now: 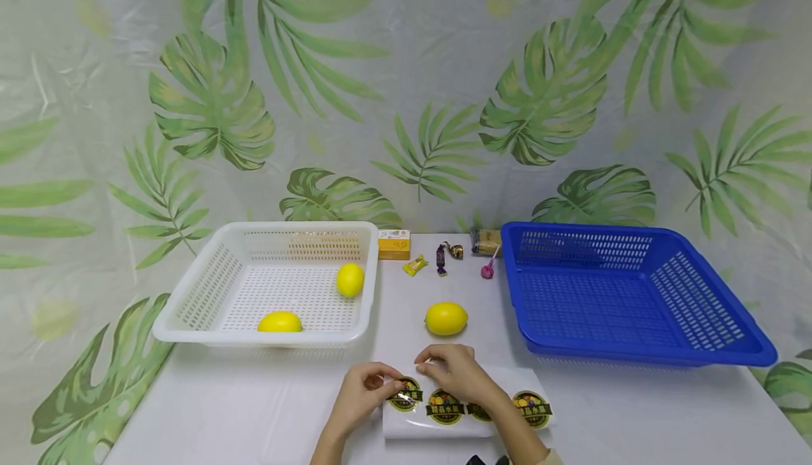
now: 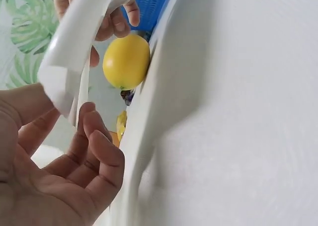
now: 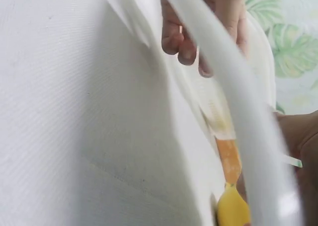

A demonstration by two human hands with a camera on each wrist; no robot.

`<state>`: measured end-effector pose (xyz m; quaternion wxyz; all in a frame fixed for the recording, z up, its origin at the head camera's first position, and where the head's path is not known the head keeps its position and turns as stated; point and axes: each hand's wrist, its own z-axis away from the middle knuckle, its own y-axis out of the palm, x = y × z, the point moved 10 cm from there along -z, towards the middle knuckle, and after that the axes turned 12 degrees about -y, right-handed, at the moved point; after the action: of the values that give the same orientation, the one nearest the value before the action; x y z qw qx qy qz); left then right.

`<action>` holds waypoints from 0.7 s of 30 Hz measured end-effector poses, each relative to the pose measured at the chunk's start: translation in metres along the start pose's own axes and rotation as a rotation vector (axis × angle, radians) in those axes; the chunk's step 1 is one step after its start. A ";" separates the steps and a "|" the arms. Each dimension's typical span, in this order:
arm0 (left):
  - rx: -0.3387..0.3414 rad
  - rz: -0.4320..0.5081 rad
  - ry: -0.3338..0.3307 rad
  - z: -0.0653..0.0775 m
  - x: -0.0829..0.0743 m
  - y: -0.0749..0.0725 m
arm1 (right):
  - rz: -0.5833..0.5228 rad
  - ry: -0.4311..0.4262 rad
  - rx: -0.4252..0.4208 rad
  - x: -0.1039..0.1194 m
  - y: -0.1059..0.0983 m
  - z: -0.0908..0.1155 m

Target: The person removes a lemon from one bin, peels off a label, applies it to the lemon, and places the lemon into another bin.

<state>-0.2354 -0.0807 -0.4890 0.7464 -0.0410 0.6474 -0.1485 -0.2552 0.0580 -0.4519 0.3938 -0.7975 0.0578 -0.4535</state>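
Observation:
A white sheet of round black-and-gold fruit stickers [image 1: 438, 428] is held up off the table near the front edge. My left hand [image 1: 363, 391] pinches its left end between thumb and forefinger, beside the leftmost sticker [image 1: 404, 394]. At the sheet's upper edge, my right hand [image 1: 459, 372] grips with thumb and fingers, the wrist crossing over the stickers. In the left wrist view the sheet [image 2: 74, 37] bends between both hands, and the other left fingers [image 2: 107, 159] curl loosely below it. Just beyond the hands a yellow lemon [image 1: 446, 318] lies on the table.
A white basket [image 1: 357, 337] at left holds two lemons [image 1: 350, 280]. At right stands a blue basket [image 1: 634, 352]. Between them at the back lie an orange box [image 1: 394, 245], wrapped candies [image 1: 440, 259], a pink lollipop [image 1: 487, 271] and a brown packet [image 1: 486, 242].

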 end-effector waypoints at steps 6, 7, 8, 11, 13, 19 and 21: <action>-0.126 -0.122 0.079 0.005 -0.017 -0.007 | 0.120 -0.022 -0.012 -0.004 0.005 0.000; -0.146 -0.125 0.090 0.006 -0.020 -0.009 | 0.131 -0.013 -0.005 -0.006 0.007 0.000; -0.167 -0.126 0.102 0.007 -0.024 -0.011 | 0.139 -0.005 0.003 -0.008 0.009 0.001; -0.193 -0.096 0.131 0.011 -0.034 -0.014 | 0.145 0.020 0.027 -0.013 0.015 0.002; -0.180 -0.058 0.147 0.012 -0.038 -0.013 | 0.138 0.030 0.033 -0.016 0.016 0.003; -0.114 -0.014 0.167 0.005 -0.043 -0.005 | 0.152 0.008 -0.135 -0.014 -0.005 0.006; -0.120 -0.042 0.155 0.001 -0.042 -0.004 | 0.177 -0.019 -0.255 -0.013 -0.022 0.008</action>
<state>-0.2397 -0.0729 -0.4475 0.6869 -0.0874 0.7100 -0.1279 -0.2625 0.0829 -0.4481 0.3283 -0.8371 0.1811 -0.3984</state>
